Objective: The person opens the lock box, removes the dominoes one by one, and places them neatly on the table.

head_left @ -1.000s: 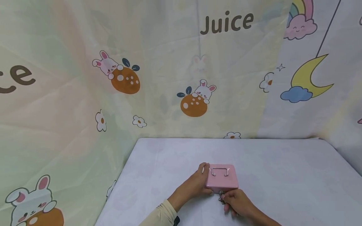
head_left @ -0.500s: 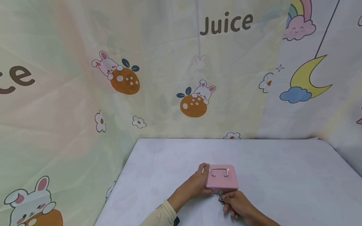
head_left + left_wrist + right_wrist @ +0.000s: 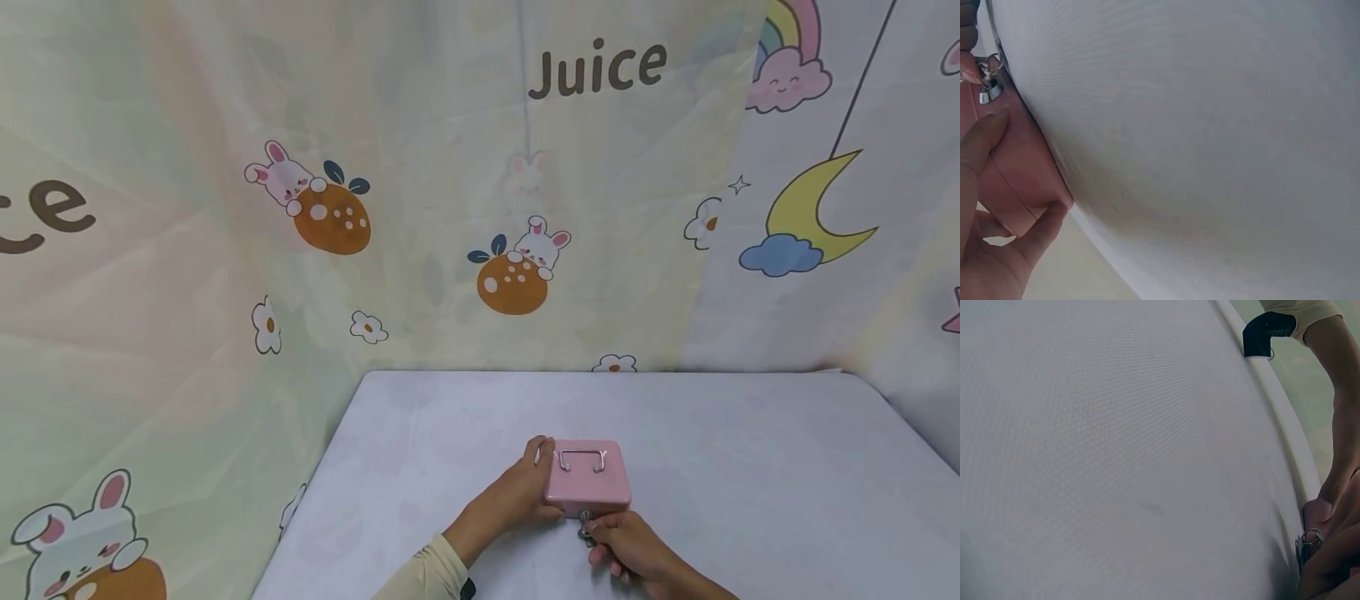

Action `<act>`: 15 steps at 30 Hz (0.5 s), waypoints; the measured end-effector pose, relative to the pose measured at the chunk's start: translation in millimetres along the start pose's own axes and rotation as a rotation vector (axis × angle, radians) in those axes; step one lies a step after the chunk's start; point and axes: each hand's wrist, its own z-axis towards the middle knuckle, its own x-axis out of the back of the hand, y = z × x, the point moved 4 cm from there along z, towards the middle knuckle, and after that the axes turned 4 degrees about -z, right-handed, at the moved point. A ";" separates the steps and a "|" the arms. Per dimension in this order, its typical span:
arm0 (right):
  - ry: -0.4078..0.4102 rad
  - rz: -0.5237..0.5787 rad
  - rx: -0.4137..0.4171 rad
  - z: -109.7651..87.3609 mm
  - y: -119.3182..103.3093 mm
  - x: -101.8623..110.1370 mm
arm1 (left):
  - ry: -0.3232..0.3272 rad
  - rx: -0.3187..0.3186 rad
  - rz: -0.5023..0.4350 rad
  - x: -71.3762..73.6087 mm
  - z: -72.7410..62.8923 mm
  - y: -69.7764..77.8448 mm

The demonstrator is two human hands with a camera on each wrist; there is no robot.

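A small pink cash box [image 3: 588, 487] with a silver wire handle [image 3: 582, 455] on its closed lid sits on the table. My left hand [image 3: 516, 493] grips its left end, thumb on the front face and fingers around the side. A silver lock cylinder [image 3: 990, 94] sticks out of the box's front. At the lock, my right hand [image 3: 628, 540] pinches a key, mostly hidden by the fingers. Metal keys on a ring [image 3: 585, 533] hang there, and the key ring [image 3: 1313, 536] also shows at the edge of the right wrist view.
A white cloth covers the table [image 3: 750, 467]. Behind it and to the left hang printed fabric walls [image 3: 420, 250] with rabbits, flowers and a moon. A dark strap [image 3: 1263, 331] sits on the left forearm beside the beige sleeve [image 3: 431, 567].
The head view has tilted slightly, so the whole scene sits a little lower. Both hands keep their hold at the box, the right one barely shifting at the lock.
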 end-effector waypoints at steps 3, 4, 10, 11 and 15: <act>0.003 0.008 -0.012 1.2 1.0 -0.6 | -0.003 -0.004 0.003 -2.1 1.2 -1.1; 0.003 0.010 -0.016 1.6 1.3 -1.0 | -0.002 -0.008 0.003 -2.4 1.3 -1.2; 0.003 0.024 -0.025 1.4 3.1 -1.4 | 0.000 -0.021 0.015 -3.1 1.7 -1.2; 0.003 0.022 -0.015 1.1 3.3 -1.0 | 0.001 -0.020 0.016 -3.3 1.7 -1.7; 0.000 0.011 0.021 0.0 3.6 0.2 | 0.003 -0.023 0.001 -2.8 1.2 -3.3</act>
